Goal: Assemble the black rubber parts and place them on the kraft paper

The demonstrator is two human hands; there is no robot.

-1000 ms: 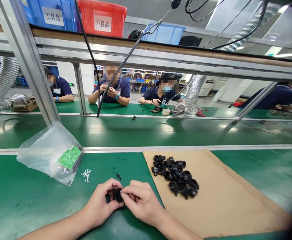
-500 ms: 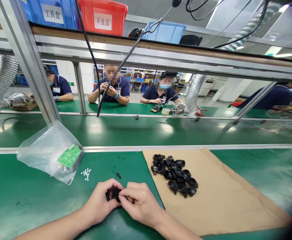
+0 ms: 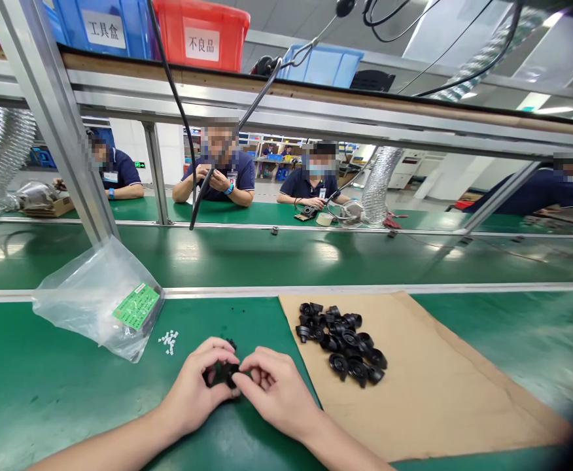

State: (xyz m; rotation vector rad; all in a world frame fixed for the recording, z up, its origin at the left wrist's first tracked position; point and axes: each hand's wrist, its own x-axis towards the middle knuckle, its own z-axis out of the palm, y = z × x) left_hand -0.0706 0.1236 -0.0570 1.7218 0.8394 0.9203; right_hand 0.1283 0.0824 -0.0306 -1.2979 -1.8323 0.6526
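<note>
— Black plastic, that small round part (image 3: 227, 373): where does it sit?

— Low in the middle of the view, just above the green bench mat (image 3: 46, 392), pinched between both hands. The left hand (image 3: 195, 386) curls its fingers round the part from the left; the right hand (image 3: 271, 389) presses on it with thumb and forefinger tips, the other fingers loosely bent.

— Any writing that can be read?

— On the shelf overhead, a blue bin (image 3: 103, 27) carries a white label reading 工具盒, and the red bin (image 3: 202, 36) beside it reads 不良品. A clear plastic bag (image 3: 95, 297) lying to the left of the hands has a green label (image 3: 136, 306), but its print is too small to make out.

— What else lies about?

— A scatter of tiny white pieces (image 3: 169, 342) just beside the bag, and a small black bit (image 3: 231, 342) right above the left fingers. To the right, a brown cardboard sheet (image 3: 438, 386) with a heap of black parts (image 3: 340, 343) piled on its near-left corner, close to the right hand.

— Anything in the way?

— A slanted metal post (image 3: 51, 124) rises behind the bag, and a black cable (image 3: 218, 160) hangs down over the conveyor belt (image 3: 291, 258). Across that belt, several people in dark blue shirts (image 3: 240, 173) sit at the far bench.
</note>
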